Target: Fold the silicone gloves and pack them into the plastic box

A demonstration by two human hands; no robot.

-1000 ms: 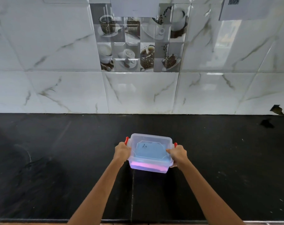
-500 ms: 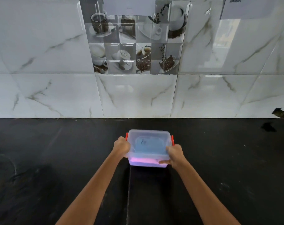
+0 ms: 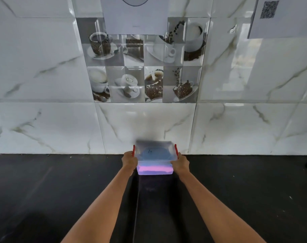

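Note:
A clear plastic box [image 3: 154,170] with a lid and red side clips sits at the back of the black counter, close to the wall. Through its walls I see folded silicone gloves [image 3: 154,168], blue on top and pink below. My left hand [image 3: 129,160] grips the box's left side by the red clip. My right hand [image 3: 181,163] grips its right side. Both arms are stretched forward.
The black stone counter [image 3: 61,199] spreads left and right, with a seam running down its middle. A white marble-tiled wall [image 3: 44,128] with coffee-picture tiles stands right behind the box. A dark chip marks the counter's far right edge.
Both hands have pushed the closed box away from me across the counter, up to the wall. The view has tilted upward.

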